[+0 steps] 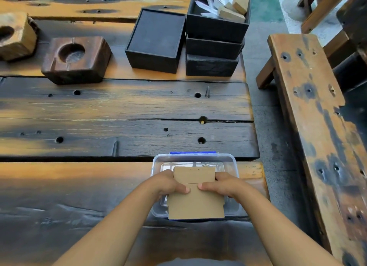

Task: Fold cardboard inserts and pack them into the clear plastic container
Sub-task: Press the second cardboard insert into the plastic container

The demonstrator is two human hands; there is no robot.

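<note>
A brown cardboard insert [195, 203] is held over the clear plastic container [193, 159], which sits near the table's front right edge and has blue clips. My left hand [168, 183] grips the insert's left side, thumb on top. On its right side my right hand [222, 184] holds it the same way. The insert's far flap is bent along a crease between my thumbs. The card hides most of the container's inside.
A wooden plank table [119, 110] carries black boxes [156, 41], a stack [214, 47] topped by an open box of cardboard and paper pieces [228, 5], and two wooden blocks with round hollows [75, 59]. A wooden bench [309, 110] stands to the right.
</note>
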